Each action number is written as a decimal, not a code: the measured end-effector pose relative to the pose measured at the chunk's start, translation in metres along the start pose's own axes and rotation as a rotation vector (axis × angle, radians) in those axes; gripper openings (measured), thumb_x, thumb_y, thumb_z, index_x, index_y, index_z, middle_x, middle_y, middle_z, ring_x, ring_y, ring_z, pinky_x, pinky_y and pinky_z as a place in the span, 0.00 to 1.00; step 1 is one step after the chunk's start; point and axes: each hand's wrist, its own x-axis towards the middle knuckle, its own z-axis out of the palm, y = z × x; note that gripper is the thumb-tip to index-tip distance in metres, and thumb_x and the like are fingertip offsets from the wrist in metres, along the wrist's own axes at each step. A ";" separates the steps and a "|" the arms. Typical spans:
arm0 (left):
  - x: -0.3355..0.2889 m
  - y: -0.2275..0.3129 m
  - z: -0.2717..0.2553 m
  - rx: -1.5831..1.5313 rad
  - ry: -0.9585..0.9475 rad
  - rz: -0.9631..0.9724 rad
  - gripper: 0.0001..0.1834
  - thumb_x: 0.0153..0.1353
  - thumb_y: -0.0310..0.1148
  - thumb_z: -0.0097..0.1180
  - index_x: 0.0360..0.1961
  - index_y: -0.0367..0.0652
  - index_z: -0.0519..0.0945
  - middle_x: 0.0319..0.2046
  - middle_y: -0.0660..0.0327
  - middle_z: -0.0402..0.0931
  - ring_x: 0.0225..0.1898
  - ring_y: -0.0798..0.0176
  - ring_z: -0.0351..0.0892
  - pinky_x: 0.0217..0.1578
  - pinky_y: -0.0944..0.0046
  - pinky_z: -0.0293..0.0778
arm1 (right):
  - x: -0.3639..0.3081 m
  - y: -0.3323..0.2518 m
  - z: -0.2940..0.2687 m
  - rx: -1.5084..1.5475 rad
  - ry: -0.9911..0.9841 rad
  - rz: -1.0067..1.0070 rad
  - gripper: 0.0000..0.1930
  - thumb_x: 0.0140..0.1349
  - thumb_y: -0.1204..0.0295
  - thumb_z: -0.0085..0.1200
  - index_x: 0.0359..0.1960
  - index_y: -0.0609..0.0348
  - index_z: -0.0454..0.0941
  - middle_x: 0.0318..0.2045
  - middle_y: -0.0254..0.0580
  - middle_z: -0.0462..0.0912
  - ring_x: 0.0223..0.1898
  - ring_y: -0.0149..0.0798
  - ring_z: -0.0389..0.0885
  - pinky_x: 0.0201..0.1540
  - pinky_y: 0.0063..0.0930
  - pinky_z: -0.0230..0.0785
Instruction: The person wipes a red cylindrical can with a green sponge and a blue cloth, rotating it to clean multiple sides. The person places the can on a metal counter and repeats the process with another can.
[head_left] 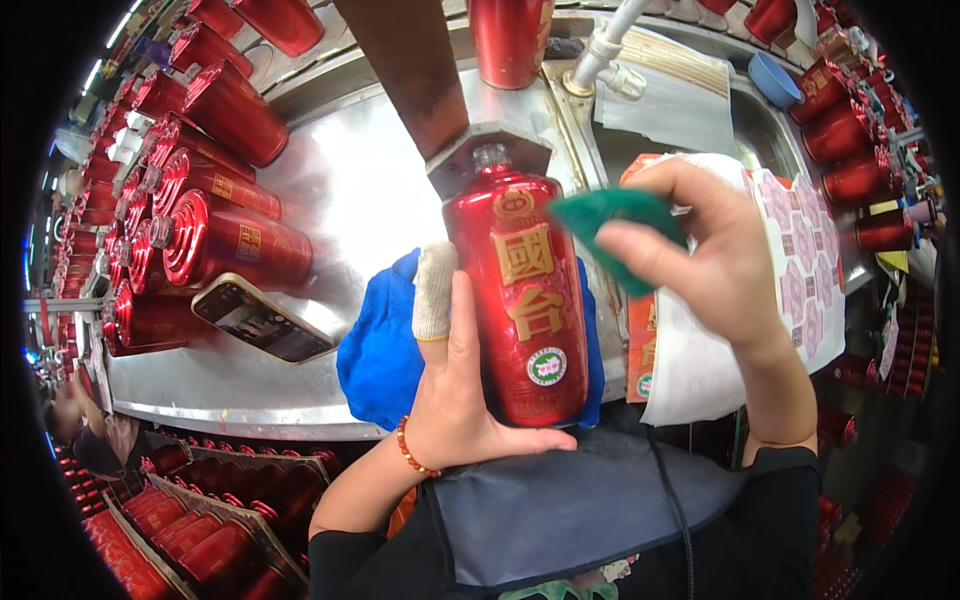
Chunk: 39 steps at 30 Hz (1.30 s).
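Note:
A glossy red bottle [520, 330] with gold characters, a round green-and-white sticker and a clear capped neck lies in front of me, on or against a bunched blue cloth [375, 350]. At its lower left corner is my left hand [455, 400], fingers stretched along the side and thumb spread beneath the base; one finger wears a knitted finger cover [433, 290]. Pinched in my right hand [705, 250] is a flat green pad [620, 225], blurred, its tip by the bottle's right shoulder. Behind the bottle's neck stands a brown metal bracket [410, 70].
Many red bottles [235, 240] crowd the left, with a phone [265, 318] propped before them. Sheets of printed stickers [800, 270] lie at right, beside a metal sink [775, 150] with a white pipe [605, 55] and a blue bowl [775, 80]. Crated bottles [200, 540] stand below.

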 end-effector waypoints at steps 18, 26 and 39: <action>-0.003 -0.013 0.017 0.030 0.136 0.061 0.89 0.31 0.54 0.88 0.78 0.30 0.32 0.70 0.41 0.57 0.71 0.44 0.64 0.72 0.47 0.56 | -0.028 0.046 -0.004 0.193 0.112 0.170 0.10 0.64 0.74 0.67 0.44 0.64 0.84 0.32 0.31 0.84 0.33 0.23 0.81 0.35 0.17 0.74; -0.007 -0.019 0.010 -0.049 0.067 0.017 0.88 0.34 0.55 0.87 0.77 0.29 0.29 0.76 0.35 0.45 0.76 0.38 0.53 0.73 0.47 0.54 | -0.018 0.019 -0.001 -0.343 0.214 -0.471 0.13 0.53 0.82 0.68 0.41 0.56 0.89 0.34 0.34 0.84 0.38 0.34 0.78 0.40 0.27 0.70; -0.011 -0.011 0.014 0.116 0.090 -0.066 0.77 0.42 0.46 0.84 0.78 0.29 0.37 0.74 0.39 0.51 0.70 0.37 0.61 0.71 0.47 0.59 | -0.089 -0.007 0.017 -0.384 -0.225 -0.385 0.13 0.53 0.71 0.71 0.41 0.51 0.88 0.38 0.30 0.85 0.42 0.36 0.77 0.45 0.32 0.71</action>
